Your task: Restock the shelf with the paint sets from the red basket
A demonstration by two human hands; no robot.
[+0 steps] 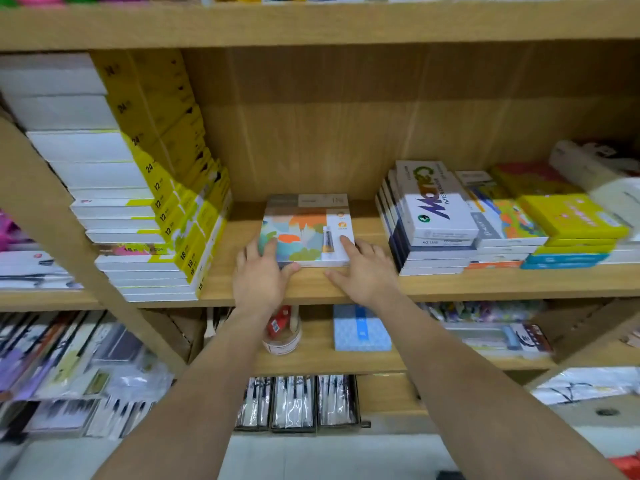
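A flat paint set (306, 225) with a pastel abstract cover and a pictured paint tube lies flat in the middle of the wooden shelf (311, 289). It seems to rest on another similar box whose far edge (308, 200) shows behind it. My left hand (259, 271) grips the set's front left corner, fingers on top and thumb at the front edge. My right hand (363, 268) holds the front right corner with the index finger on the cover. A red object (627, 467) at the bottom right corner may be the basket; little of it shows.
A tall stack of yellow-and-white boxes (152, 209) stands to the left of the gap. To the right are stacks of watercolour boxes (433, 216) and yellow sets (571, 220). A slanted wooden post (69, 244) crosses the left side. Lower shelves hold brushes and a blue box (360, 329).
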